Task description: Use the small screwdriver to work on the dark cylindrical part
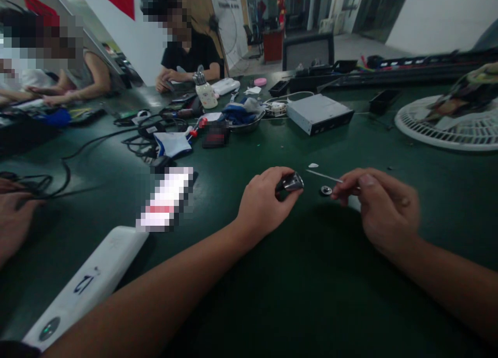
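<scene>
My left hand (pixel 264 200) pinches a small shiny metal part (pixel 292 182) between thumb and fingers, just above the dark green table top (pixel 249 295). My right hand (pixel 377 207) holds a thin metal pin (pixel 323 176) by its end, with the tip pointing left toward that part. Between my hands, a small round metal ring (pixel 326 190) lies on the table. Just beyond it is a white scrap (pixel 313 165). The pin and the metal part are apart by a small gap.
A grey metal box (pixel 319 114) and a white round fan grille (pixel 447 127) stand beyond my hands. A metal bowl with blue cloth (pixel 246 118) sits among tangled black cables (pixel 148 137). A long white device (pixel 85 285) lies at the left. Co-workers sit along the far side, and another person's hand (pixel 13 225) rests at the left edge.
</scene>
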{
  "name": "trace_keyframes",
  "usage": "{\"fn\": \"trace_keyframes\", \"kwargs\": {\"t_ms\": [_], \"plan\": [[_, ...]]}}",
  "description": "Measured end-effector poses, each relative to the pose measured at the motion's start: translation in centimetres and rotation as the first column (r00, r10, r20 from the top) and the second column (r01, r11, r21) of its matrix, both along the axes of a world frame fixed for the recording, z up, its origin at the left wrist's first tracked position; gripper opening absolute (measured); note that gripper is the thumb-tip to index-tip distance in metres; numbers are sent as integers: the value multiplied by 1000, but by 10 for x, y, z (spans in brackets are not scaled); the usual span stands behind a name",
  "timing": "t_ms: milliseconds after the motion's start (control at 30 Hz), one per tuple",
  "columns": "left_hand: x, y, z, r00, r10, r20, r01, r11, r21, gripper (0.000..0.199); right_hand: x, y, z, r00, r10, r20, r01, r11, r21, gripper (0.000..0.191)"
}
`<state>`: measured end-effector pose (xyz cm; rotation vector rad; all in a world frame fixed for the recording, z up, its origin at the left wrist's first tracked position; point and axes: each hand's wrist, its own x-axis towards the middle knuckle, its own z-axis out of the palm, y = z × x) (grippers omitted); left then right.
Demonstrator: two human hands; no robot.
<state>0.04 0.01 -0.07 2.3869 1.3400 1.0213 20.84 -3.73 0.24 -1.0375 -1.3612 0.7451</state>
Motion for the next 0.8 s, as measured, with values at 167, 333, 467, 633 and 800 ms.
{"fn": "trace_keyframes", "kwargs": {"t_ms": [167,333,467,633,800], "plan": [[1,-2,2,999,28,15,-28,999,-30,32,-1,7,-3,971,-159,176,169,985,-41,16],[2,-4,5,999,28,23,-26,997,-76,33,4,14,-10,812,-28,583,106,989,-100,11],[2,-4,5,1000,21,23,-18,994,-107,37,5,14,-12,767,29,641,53,993,-109,14],[1,-2,2,999,37,11,-36,994,-99,39,4,11,-8,803,69,592,8,992,-126,16],[0,-1,-1,999,32,8,-31,997,-77,38,1,9,-5,877,48,478,5,994,-110,17]]}}
